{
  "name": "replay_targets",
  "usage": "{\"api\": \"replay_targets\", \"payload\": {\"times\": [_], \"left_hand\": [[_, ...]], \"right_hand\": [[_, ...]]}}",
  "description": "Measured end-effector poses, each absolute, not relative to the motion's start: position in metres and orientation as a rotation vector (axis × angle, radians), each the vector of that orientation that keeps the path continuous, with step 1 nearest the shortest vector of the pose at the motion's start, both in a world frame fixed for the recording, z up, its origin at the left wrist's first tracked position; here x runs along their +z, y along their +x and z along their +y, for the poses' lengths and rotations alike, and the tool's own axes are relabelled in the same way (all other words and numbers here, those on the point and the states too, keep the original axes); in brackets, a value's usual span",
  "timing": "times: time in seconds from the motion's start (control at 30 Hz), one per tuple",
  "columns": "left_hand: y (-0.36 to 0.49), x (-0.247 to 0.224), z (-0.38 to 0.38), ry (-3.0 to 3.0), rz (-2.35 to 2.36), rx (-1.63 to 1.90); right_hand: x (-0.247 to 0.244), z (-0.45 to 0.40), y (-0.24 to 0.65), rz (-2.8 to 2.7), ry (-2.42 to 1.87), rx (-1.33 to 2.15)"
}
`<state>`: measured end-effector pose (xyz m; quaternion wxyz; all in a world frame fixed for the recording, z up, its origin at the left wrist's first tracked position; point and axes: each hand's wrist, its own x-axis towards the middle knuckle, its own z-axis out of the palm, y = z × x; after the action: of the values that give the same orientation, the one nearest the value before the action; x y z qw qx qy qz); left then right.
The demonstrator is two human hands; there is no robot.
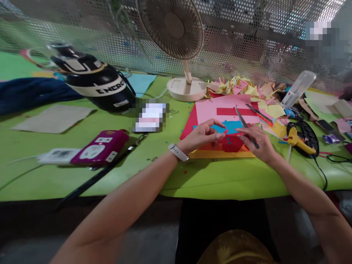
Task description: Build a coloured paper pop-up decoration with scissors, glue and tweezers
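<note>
My left hand (205,136), with a pale watch on the wrist, is closed in a pinch at a small red paper piece (226,131). Across from it, my right hand (255,141) is closed around metal tweezers (242,119), whose tips point up and away. Beneath both hands lie blue paper (233,126) and red paper (232,143), on top of orange sheets (220,154). Behind them is a pink sheet (206,110) with a red strip (233,111) across it.
A fan (187,89) stands behind the papers. Left are a black bottle (101,88), a lit phone (150,117) and a purple power bank (100,148). Right are scissors or a craft knife (260,114), a yellow glue gun (299,141), a black tray (310,135) and paper scraps (239,86).
</note>
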<state>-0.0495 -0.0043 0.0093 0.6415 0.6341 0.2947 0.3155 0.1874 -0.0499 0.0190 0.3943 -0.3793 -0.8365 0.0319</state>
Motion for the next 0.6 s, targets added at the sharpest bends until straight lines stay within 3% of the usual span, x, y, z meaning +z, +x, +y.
{"api": "replay_targets", "payload": {"times": [0.1, 0.6], "left_hand": [[-0.046, 0.008, -0.004, 1.396, 0.748, 0.835], [-0.029, -0.004, -0.021, 1.247, 0.698, 0.393]], "right_hand": [[0.02, -0.045, 0.192, -2.041, -0.984, 0.062], [0.022, -0.042, 0.198, -2.029, -1.045, 0.102]]}}
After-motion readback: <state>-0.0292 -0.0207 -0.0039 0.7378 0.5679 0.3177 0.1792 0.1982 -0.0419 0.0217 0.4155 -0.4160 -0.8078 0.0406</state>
